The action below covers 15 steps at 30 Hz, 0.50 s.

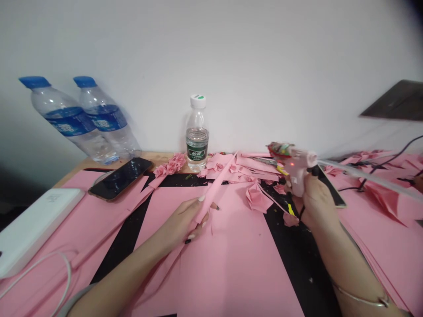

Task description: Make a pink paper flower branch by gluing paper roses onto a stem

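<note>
Paper strip (216,188), glue gun (297,169)

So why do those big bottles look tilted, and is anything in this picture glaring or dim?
In the head view, the wide lens likely bends the edges, so the blue-capped bottle seems to lean while the small bottle stands straight; the phone screen shows glare; the light is soft, dimming at the far left.

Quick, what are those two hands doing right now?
Left hand: closed, gripping a long pink paper strip.
Right hand: closed around a pale pink plastic hot glue gun.
</note>
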Each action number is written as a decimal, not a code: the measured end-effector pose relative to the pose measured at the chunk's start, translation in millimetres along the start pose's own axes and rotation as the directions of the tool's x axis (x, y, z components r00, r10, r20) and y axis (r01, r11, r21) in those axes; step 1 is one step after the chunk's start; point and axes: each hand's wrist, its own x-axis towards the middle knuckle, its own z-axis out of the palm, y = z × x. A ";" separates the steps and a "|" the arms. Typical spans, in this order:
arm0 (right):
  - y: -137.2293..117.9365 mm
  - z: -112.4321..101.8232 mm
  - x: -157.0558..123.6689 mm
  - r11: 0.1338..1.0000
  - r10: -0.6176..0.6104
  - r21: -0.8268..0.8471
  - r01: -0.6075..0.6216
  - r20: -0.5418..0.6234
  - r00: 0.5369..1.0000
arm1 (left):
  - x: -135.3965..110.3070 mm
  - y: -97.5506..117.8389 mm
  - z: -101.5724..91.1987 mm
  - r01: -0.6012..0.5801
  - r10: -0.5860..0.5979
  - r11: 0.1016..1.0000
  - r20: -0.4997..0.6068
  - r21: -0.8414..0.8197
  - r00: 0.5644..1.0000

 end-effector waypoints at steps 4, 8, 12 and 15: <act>-16.4 3.6 -0.6 0.961 0.055 0.261 -0.091 0.141 0.988 | -0.4 1.7 1.1 0.032 -0.033 0.998 -0.004 -0.056 0.999; -26.6 7.3 -13.6 0.940 0.117 0.273 -0.205 0.305 0.945 | -2.1 2.7 1.8 0.084 -0.085 0.981 0.002 -0.177 0.996; -20.2 14.5 -33.4 0.936 0.209 0.168 -0.310 0.444 0.871 | -2.5 1.2 2.3 0.206 -0.185 0.952 0.111 -0.227 0.976; -15.6 21.5 -43.5 0.941 0.252 0.049 -0.335 0.559 0.790 | -1.2 -0.4 4.0 0.242 -0.205 0.905 0.140 -0.351 0.969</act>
